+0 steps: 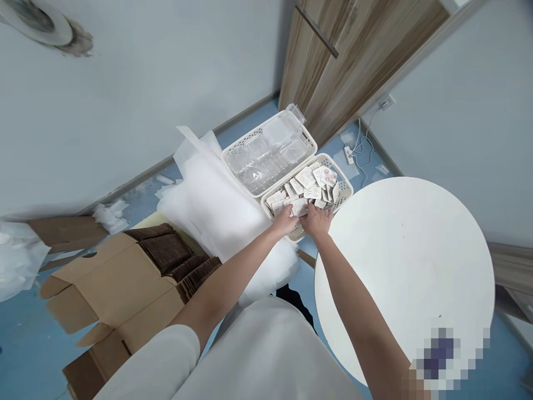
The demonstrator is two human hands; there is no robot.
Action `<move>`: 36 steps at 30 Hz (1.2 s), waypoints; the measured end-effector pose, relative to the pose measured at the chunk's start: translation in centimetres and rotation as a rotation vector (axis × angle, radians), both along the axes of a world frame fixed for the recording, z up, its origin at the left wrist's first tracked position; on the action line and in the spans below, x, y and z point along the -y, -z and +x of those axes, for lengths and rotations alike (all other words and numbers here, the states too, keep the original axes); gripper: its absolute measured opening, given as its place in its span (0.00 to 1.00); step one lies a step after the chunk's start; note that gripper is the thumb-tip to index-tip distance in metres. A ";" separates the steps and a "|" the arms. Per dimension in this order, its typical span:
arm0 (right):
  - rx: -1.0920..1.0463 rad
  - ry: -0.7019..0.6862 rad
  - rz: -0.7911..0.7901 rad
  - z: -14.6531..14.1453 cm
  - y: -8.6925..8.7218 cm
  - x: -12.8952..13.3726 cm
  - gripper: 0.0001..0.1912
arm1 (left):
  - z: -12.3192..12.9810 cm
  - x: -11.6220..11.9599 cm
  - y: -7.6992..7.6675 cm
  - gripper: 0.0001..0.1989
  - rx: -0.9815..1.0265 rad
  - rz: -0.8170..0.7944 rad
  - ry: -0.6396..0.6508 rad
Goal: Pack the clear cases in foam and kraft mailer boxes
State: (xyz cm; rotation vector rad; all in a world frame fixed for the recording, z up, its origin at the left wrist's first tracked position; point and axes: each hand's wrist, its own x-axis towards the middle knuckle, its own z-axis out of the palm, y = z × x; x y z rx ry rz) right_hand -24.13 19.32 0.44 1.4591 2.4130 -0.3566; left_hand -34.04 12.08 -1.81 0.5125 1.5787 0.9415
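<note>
Two white plastic baskets stand side by side ahead of me. The nearer basket [345,188] holds many small printed cards [306,178]; the farther basket [270,129] holds clear plastic packages [270,147]. My left hand [285,220] and my right hand [316,220] are both at the near edge of the card basket. A white card [298,207] lies between them, with the fingers of both hands closed at its two ends. Parts of the fingertips are hidden among the cards.
White foam sheets [225,205] stand left of the baskets, beside flattened cardboard boxes [120,278]. A round white table [408,266] is at the right, with a blurred item at its near edge. Behind are a wooden cabinet [328,61] and a power strip [348,155] with cables.
</note>
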 end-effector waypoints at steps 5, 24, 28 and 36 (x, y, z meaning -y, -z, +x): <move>-0.008 0.000 -0.005 0.2 -0.1 0.5 0.27 | 0.0 0.0 -0.2 0.31 -0.026 -0.039 -0.077; -0.480 -0.044 0.129 2.6 -4.2 4.4 0.13 | 1.4 0.9 -3.1 0.27 -0.174 0.230 -0.445; -0.757 0.208 0.013 6.2 -6.2 6.1 0.15 | 4.6 2.1 -4.9 0.19 -0.060 0.317 -0.439; -1.387 0.758 -0.579 17.5 -8.4 12.3 0.13 | 13.5 6.9 -9.8 0.13 0.310 0.301 -0.138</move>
